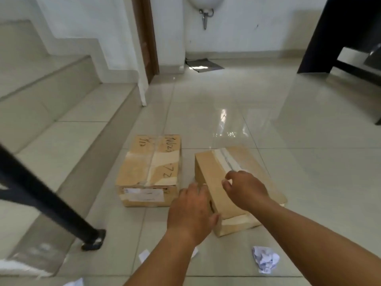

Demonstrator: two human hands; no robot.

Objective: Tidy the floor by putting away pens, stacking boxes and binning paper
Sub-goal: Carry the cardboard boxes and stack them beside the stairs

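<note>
Two taped cardboard boxes lie side by side on the tiled floor. The left box [149, 172] has handwriting on top and a label on its near side. My left hand [190, 211] lies against the near left side of the right box [216, 182], fingers fairly straight. Above that box's top hovers my right hand [244, 187], fingers loosely curled, holding nothing. A crumpled paper ball [265, 259] lies on the floor near my right forearm. Small white paper scraps [144, 254] lie by my left forearm. No pens are visible.
Tiled stairs [61, 112] rise on the left, with a black railing post [45, 199] bolted at their foot. A dark table [338, 34] stands at the far right. A wall basin [205, 3] and a dark mat [203, 65] sit at the back.
</note>
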